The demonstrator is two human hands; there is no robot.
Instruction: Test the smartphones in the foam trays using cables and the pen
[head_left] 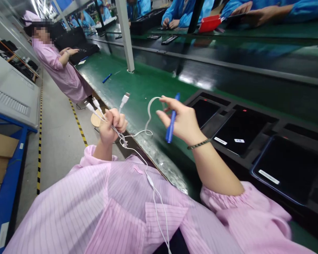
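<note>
My left hand (112, 124) is closed round a bunch of white cables (117, 132), with a USB plug (125, 100) and smaller white plugs (92, 106) poking out above the fingers. A thin white cord (145, 165) hangs from the bunch down over the pink striped smock and splits in two. To the right, my right hand (184, 118) grips a blue pen (172, 121) among its fingers. Its thumb and index tip stand slightly apart, and a looping white cable (149, 109) runs up to the index fingertip; whether it is pinched there is unclear.
A black foam tray (228, 103) with several dark tablets (243, 128) lies at the right. Another blue pen (107, 78) rests on the green bench (148, 79) near a white post (125, 38). A person in pink (55, 63) stands far left; people in blue sit opposite.
</note>
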